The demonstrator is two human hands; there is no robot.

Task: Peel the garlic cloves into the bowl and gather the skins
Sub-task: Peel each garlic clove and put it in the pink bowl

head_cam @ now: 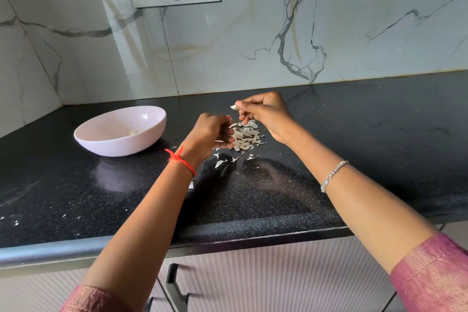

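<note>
Garlic clove [233, 107] is pinched between the thumb and fingertips of the right hand [268, 116], just above the pile of skins [247, 137] on the black counter [354, 134]. Left hand [212, 133] has its fingers curled against the pile's edge, can't tell if it's grabbed any. Pink bowl [141, 144] sits to the left with a peeled clove [131, 132] inside.

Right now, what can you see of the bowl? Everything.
The bowl is pale pink, wide and shallow, with a glossy finish that looks like ceramic or melamine. It stands upright on the black speckled counter, near the wall corner. A small pale piece, likely peeled garlic, lies at its bottom. Only the counter touches it from outside.
</note>
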